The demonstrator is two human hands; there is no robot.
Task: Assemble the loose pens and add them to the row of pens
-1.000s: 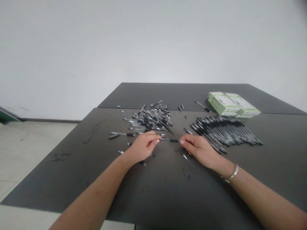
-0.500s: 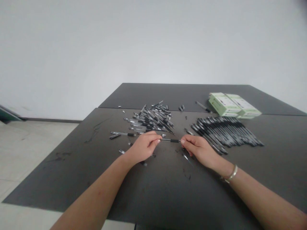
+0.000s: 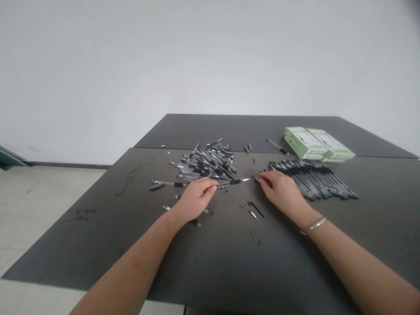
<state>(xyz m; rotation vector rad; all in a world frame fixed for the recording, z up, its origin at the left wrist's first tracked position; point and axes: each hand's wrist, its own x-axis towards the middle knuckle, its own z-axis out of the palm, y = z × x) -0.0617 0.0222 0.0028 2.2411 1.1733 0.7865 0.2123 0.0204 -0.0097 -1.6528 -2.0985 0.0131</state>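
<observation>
Left hand (image 3: 198, 197) pinches the pen (image 3: 234, 182), tip rightward; right hand (image 3: 282, 190) sits at a cap-like piece (image 3: 255, 178), grip unclear. A steady pen helps here!

Two boxes (image 3: 303, 148), one bracelet (image 3: 315, 225), one held pen (image 3: 234, 182), one pen pile (image 3: 212, 164), one pen row (image 3: 311, 177); overlapping pens uncountable

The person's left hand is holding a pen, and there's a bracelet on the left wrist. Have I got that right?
Not quite: the bracelet is on the right wrist, as the head view shows. The left hand is indeed holding a pen.
</observation>
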